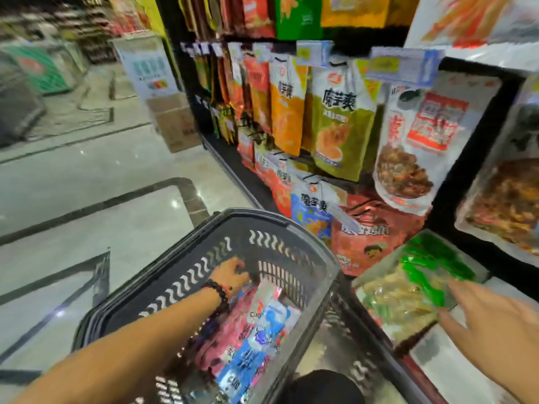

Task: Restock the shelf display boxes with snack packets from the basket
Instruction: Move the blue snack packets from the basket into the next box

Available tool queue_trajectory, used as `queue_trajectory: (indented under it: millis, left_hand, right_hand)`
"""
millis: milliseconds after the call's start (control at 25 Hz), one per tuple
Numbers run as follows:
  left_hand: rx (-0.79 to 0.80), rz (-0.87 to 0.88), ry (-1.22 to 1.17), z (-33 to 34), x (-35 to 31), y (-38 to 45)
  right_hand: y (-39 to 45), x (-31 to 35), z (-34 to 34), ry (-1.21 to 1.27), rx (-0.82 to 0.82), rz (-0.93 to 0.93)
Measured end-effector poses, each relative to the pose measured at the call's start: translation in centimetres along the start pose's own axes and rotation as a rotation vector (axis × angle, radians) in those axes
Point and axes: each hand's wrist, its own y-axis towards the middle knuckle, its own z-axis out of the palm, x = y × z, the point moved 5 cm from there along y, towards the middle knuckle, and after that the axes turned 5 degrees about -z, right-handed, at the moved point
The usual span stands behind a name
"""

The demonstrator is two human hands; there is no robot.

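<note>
Reaching hands: the left hand [232,275] is down inside the dark grey perforated plastic basket [309,246], fingers curled near its far wall; whether they have closed on a packet cannot be told through the blur.
Left wrist: a dark beaded bracelet [219,291] with a few red beads circles it.
Right hand: the right hand [493,325] is spread, fingers apart, its fingertips touching the near edge of a clear snack packet with green print and yellowish contents [408,284]; it presses or steadies the packet rather than enclosing it.
Basket contents: a heap of blue-and-white and pink snack packets [262,333] lies along the basket's floor, just below the left hand.
Basket position: it stands on the pale glossy tiled floor [87,185] with dark inlaid borders, just beside the foot of the shelf unit.
Low shelf: the green-printed packet lies at the front of a low display to the right of the basket; beside it stands a red foil pouch with a cartoon face [367,237].
Hanging rows: olive-green, orange and blue stand-up pouches [338,123] hang on hooks above, under blue-and-yellow price tags [402,65].
Far aisle: a brown cardboard box [175,123] sits at the shelf end, blurred.
</note>
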Motion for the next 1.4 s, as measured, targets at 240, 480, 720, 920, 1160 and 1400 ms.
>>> queue_trajectory:
  millis: [240,480,720,920,1160,1400]
  left_hand:
    - [0.228,-0.198,0.324,6.6,10.7,2.5]
    - [0.368,-0.199,0.353,14.6,13.0,2.0]
    - [0.390,-0.174,0.405,19.5,13.4,2.0]
    - [0.264,-0.089,0.584,21.5,13.9,2.5]
    - [0.249,0.006,0.566,18.2,11.3,2.6]
    - [0.240,0.342,0.745,5.0,3.1,1.7]
  right_hand:
    - [0.6,3.6,2.5,0.117,0.116,0.006]
    - [0.4,5.7,2.4,0.192,0.167,-0.023]
    - [0.0,10.4,0.7,0.155,0.142,-0.206]
    - [-0.6,13.0,0.2,0.182,0.141,-0.287]
    - [-0.1,13.6,0.4,0.217,0.148,-0.317]
    - [0.6,16.3,-0.7,0.344,0.061,-0.432]
